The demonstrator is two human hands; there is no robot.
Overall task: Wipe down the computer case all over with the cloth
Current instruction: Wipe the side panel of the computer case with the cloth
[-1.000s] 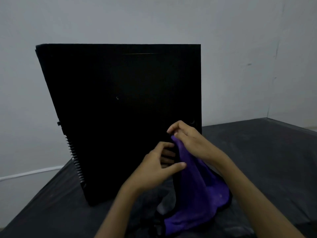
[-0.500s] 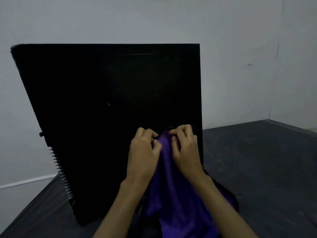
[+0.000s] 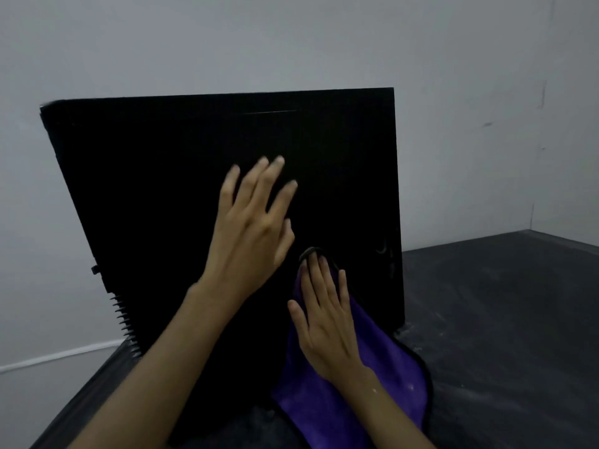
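Note:
A black computer case [image 3: 155, 196] stands upright on the dark surface, its broad side panel facing me. My right hand [image 3: 327, 319] lies flat with straight fingers on a purple cloth [image 3: 382, 377], pressing it against the lower right of the panel. The cloth hangs down from under that hand toward the surface. My left hand [image 3: 252, 228] is spread, fingers straight, over the middle of the panel; whether it touches the panel is unclear.
The case rests on a dark grey surface [image 3: 505, 312] that extends to the right and meets pale walls [image 3: 291, 40] in a corner. Ribbed vents [image 3: 124, 322] line the case's lower left edge.
Both hands pinched the cloth's top edge together before. Now the left hand has let go and risen to the panel's middle, and the right hand has flattened onto the cloth.

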